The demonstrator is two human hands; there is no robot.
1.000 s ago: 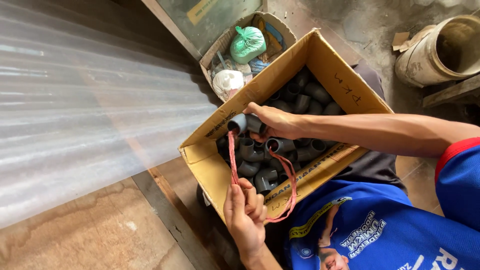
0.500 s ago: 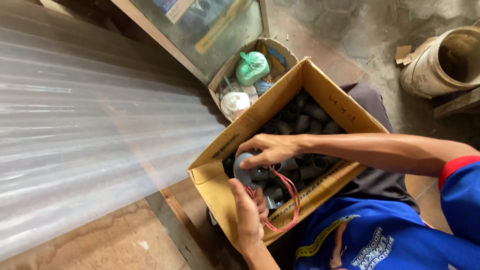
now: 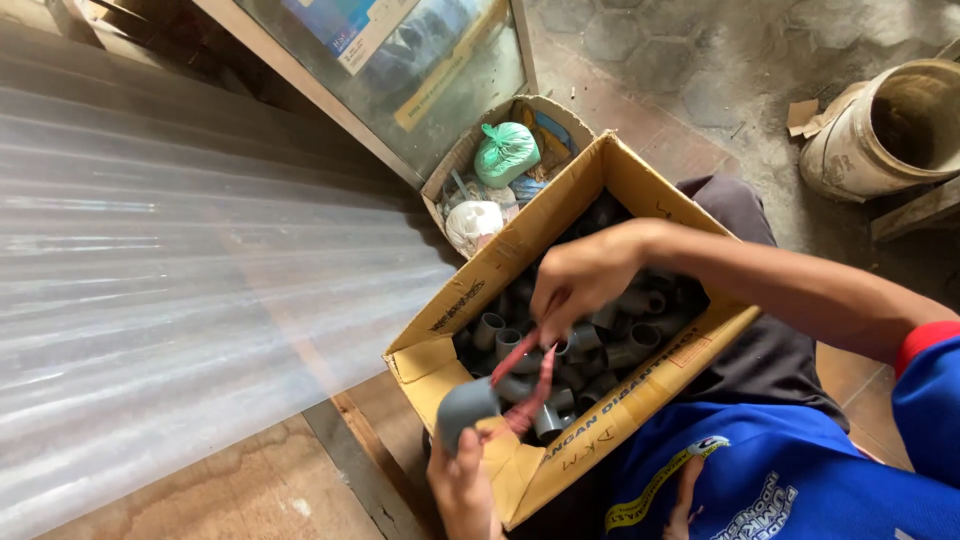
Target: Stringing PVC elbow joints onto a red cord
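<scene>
Left hand (image 3: 462, 485) grips grey elbow fitting (image 3: 466, 408) | right hand (image 3: 583, 277) pinches red cord (image 3: 528, 375)

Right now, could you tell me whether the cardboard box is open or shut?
Open: the cardboard box has its flaps spread, showing grey pipe fittings inside.

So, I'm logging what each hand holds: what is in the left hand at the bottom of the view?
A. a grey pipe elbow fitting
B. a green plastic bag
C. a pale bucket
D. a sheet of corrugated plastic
A: the left hand holds a grey pipe elbow fitting over the near corner of the cardboard box, while the right hand pinches a red cord that runs down to it.
</scene>
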